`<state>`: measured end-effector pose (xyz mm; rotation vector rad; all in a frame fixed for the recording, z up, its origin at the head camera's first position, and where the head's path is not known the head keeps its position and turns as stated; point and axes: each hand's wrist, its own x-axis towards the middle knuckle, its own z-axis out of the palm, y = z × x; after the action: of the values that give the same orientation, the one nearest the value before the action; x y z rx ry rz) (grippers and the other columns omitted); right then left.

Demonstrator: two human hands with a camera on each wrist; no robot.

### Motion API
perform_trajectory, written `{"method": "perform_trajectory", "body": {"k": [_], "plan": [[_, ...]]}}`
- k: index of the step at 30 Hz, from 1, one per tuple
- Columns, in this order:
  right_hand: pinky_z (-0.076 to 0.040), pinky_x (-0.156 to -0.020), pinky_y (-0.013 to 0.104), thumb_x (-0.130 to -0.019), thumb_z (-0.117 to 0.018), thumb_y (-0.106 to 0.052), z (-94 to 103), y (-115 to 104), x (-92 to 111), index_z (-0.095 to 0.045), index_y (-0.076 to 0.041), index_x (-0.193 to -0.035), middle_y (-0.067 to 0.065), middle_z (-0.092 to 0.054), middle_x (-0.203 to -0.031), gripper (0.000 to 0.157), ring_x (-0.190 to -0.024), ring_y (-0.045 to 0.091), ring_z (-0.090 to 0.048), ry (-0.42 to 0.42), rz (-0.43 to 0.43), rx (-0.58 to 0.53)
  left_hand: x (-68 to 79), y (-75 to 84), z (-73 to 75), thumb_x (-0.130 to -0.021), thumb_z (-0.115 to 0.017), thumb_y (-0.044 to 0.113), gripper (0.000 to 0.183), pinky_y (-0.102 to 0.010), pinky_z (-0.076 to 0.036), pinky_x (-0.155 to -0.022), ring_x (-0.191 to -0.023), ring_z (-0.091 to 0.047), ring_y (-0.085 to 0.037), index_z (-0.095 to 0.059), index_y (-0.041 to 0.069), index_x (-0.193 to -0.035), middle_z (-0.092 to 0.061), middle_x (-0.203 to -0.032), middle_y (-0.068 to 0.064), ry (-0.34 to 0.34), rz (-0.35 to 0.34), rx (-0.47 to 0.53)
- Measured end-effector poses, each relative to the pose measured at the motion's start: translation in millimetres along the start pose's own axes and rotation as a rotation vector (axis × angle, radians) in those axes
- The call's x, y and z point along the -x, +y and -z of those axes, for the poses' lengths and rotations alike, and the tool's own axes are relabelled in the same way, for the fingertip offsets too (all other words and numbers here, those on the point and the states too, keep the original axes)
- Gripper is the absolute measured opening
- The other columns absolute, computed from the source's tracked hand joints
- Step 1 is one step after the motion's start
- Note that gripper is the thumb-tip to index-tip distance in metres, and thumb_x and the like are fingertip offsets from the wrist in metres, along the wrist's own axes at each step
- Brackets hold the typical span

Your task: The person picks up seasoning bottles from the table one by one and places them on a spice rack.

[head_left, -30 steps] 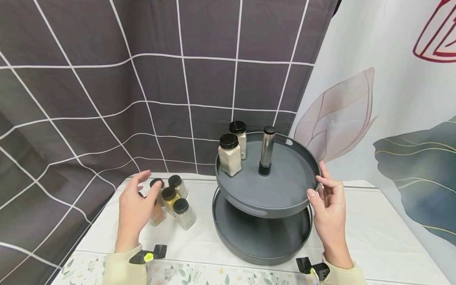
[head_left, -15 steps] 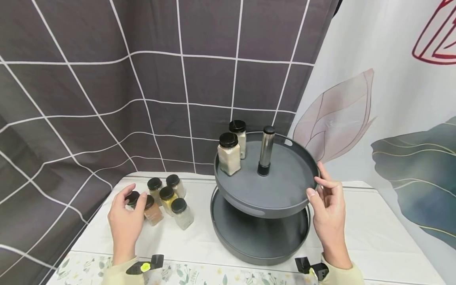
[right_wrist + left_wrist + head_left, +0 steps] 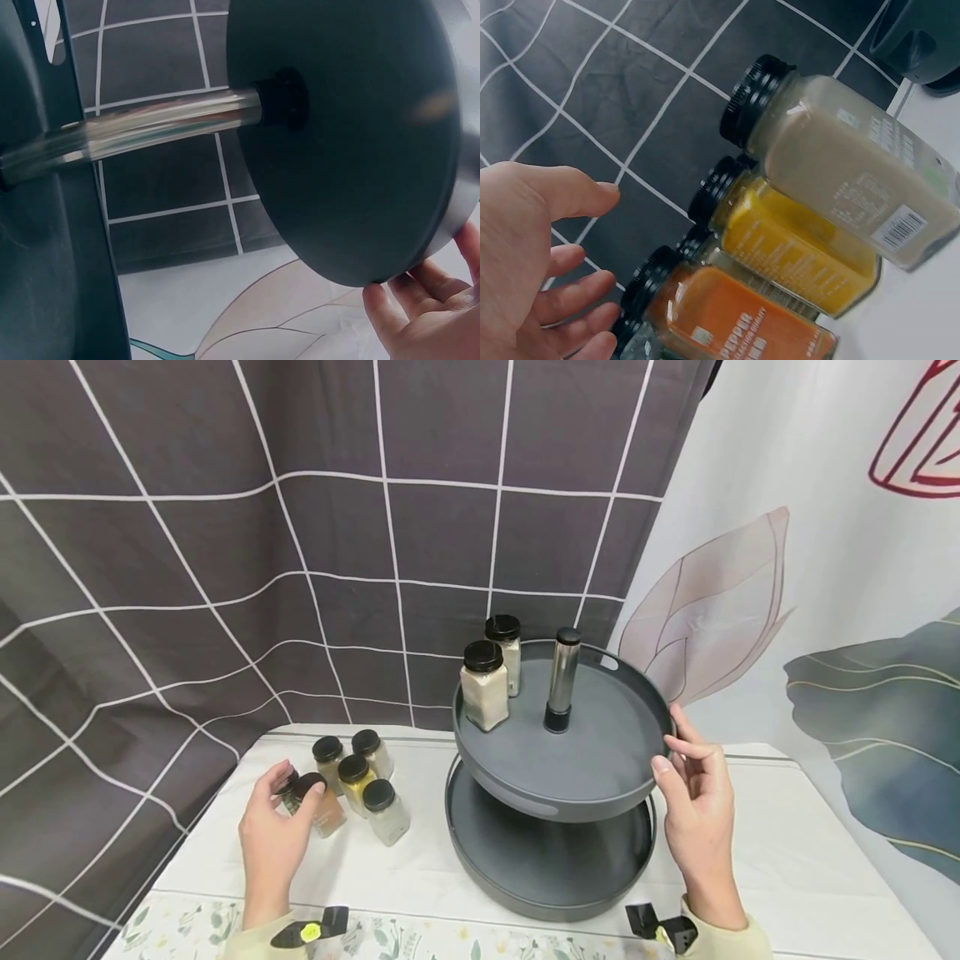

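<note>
My left hand (image 3: 272,843) is at the left of the table, thumb and fingers spread around the black lids of an orange pepper jar (image 3: 329,815) and a dark-flecked spice jar (image 3: 289,802). In the left wrist view the thumb stands apart from the lids, with the other fingertips close to the pepper jar's lid. A yellow spice jar (image 3: 802,251) and a pale powder jar (image 3: 847,157) stand beside them. My right hand (image 3: 699,806) holds the rim of a grey two-tier tray's upper tier (image 3: 600,735), its fingertips at the edge in the right wrist view.
Two square jars of pale powder, the nearer jar (image 3: 484,693) and the farther jar (image 3: 511,660), stand on the upper tier's left side. A metal post (image 3: 562,681) rises from its middle. Below sits the lower tier (image 3: 551,868). A dark grid-patterned curtain (image 3: 442,527) hangs behind.
My left hand has come down and toward me over the left jars, then slightly right around the dark-flecked and pepper jars. My right hand stays at the tray's rim.
</note>
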<state>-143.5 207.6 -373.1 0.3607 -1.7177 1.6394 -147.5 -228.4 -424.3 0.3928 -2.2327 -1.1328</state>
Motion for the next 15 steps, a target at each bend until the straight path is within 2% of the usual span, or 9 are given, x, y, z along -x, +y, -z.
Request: {"method": "perform_trajectory", "body": {"k": [15], "plan": [[-0.038, -0.11, 0.02, -0.095, -0.055, 0.009, 0.1, -3.2, -0.6, -0.057, 0.007, -0.111, 0.015, -0.05, -0.15, 0.017, -0.14, 0.018, -0.045, 0.017, -0.034, 0.017, 0.6, -4.4, 0.3, -0.087, -0.077, 0.015, 0.059, -0.051, -0.042, -0.099, -0.121, -0.053, -0.04, -0.053, -0.002, -0.138, -0.059, -0.132, -0.025, -0.069, 0.022, -0.047]]}}
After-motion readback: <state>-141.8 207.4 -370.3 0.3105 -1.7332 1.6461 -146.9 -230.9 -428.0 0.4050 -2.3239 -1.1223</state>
